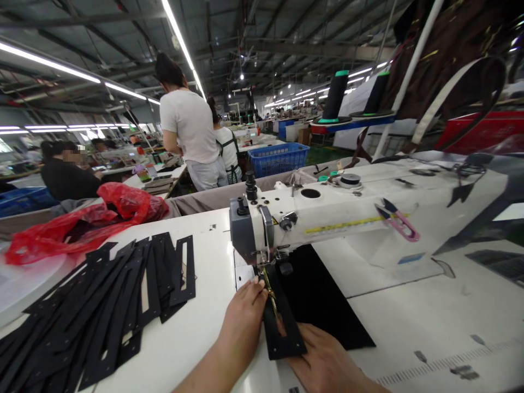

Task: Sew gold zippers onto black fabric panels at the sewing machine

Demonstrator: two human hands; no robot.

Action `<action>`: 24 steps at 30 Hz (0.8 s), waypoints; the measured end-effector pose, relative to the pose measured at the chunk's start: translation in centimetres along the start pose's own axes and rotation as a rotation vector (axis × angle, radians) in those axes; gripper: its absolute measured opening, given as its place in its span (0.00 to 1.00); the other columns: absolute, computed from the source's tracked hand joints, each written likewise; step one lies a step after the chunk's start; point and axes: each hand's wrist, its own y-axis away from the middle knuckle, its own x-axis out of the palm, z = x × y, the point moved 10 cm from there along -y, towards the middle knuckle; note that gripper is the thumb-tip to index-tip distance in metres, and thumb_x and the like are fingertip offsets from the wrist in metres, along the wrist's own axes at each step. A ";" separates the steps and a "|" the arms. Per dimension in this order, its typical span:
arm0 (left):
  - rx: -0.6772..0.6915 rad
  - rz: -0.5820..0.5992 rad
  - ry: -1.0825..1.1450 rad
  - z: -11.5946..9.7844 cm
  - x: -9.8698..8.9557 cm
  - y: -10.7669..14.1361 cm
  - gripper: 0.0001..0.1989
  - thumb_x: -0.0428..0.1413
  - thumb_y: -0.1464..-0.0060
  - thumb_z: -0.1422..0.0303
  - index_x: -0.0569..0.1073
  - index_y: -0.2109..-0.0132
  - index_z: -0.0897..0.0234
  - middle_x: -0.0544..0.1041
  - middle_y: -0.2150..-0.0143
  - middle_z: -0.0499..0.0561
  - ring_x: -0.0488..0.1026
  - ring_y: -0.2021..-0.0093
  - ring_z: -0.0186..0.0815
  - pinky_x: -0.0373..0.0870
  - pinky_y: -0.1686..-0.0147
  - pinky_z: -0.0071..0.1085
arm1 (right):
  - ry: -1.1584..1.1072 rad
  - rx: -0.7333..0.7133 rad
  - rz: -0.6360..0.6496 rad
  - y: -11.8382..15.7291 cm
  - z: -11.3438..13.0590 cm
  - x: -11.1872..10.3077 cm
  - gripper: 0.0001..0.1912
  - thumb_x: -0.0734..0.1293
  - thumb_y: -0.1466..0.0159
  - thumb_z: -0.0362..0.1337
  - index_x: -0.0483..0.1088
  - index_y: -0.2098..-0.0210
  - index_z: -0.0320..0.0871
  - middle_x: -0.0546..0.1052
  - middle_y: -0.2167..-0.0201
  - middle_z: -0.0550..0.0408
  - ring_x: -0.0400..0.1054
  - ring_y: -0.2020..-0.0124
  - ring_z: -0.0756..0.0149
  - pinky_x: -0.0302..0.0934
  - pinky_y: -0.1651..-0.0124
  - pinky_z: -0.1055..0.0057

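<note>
Under the needle area of a white sewing machine [264, 254] lies a black slotted strip [286, 341] with a gold-toothed zipper [271, 292] showing in its slot. My left hand [244, 314] has its fingers together, pressed on the strip's left edge beside the zipper. At the near end, my right hand [321, 355] grips the strip's right edge; some of its fingers are hidden beneath. A wide black fabric panel [327, 305] extends from under the strip to the right. The zipper's far end runs up to the presser foot.
Many black slotted strips [110, 305] lie piled on the table at left, near a red plastic bag [94, 218]. Pink-handled thread snips [399, 221] rest on the machine arm. Black thread cones [335, 98] stand behind. People [190, 125] work beyond, near a blue basket [278, 158].
</note>
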 end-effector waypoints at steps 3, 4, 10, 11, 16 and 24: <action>0.001 -0.020 0.015 0.5 0.0 -0.3 0.12 0.44 0.43 0.79 0.70 0.57 0.68 0.73 0.58 0.58 0.72 0.55 0.40 0.74 0.57 0.39 | -0.012 0.025 -0.032 -0.4 -0.7 0.1 0.20 0.49 0.33 0.29 0.68 0.51 0.42 0.76 0.61 0.51 0.69 0.62 0.65 0.65 0.58 0.72; -0.001 -0.028 0.023 0.7 0.0 -0.4 0.12 0.44 0.44 0.79 0.70 0.57 0.68 0.73 0.58 0.58 0.72 0.57 0.40 0.74 0.59 0.38 | -0.002 0.028 -0.052 -0.5 -0.9 0.2 0.20 0.50 0.33 0.28 0.69 0.52 0.42 0.76 0.62 0.51 0.69 0.63 0.65 0.65 0.60 0.73; -0.075 -0.017 0.089 2.2 0.7 -1.0 0.10 0.45 0.44 0.78 0.70 0.61 0.67 0.71 0.62 0.56 0.71 0.64 0.37 0.73 0.66 0.33 | 0.073 -0.005 -0.038 -0.3 -1.5 1.8 0.15 0.54 0.35 0.26 0.71 0.60 0.42 0.76 0.63 0.52 0.69 0.65 0.67 0.64 0.63 0.73; -0.100 0.007 0.096 2.5 1.0 -1.0 0.10 0.45 0.45 0.78 0.71 0.62 0.67 0.71 0.63 0.55 0.71 0.64 0.37 0.72 0.66 0.32 | 0.071 -0.005 -0.020 -0.3 -1.7 2.2 0.14 0.54 0.35 0.27 0.70 0.60 0.41 0.76 0.64 0.52 0.68 0.65 0.67 0.64 0.63 0.74; -0.182 0.092 0.134 3.4 2.0 -1.1 0.09 0.46 0.44 0.77 0.71 0.64 0.66 0.71 0.63 0.55 0.70 0.62 0.38 0.71 0.64 0.32 | 0.044 0.004 -0.114 -0.9 -2.1 1.0 0.16 0.52 0.33 0.28 0.69 0.63 0.40 0.76 0.66 0.53 0.68 0.67 0.69 0.62 0.65 0.74; -0.052 0.029 0.079 2.3 1.2 -0.8 0.16 0.44 0.49 0.80 0.71 0.57 0.65 0.70 0.56 0.59 0.68 0.54 0.44 0.68 0.53 0.46 | 0.087 0.256 0.060 -3.4 -6.1 -0.7 0.14 0.57 0.38 0.28 0.68 0.55 0.41 0.72 0.59 0.47 0.64 0.57 0.58 0.60 0.58 0.62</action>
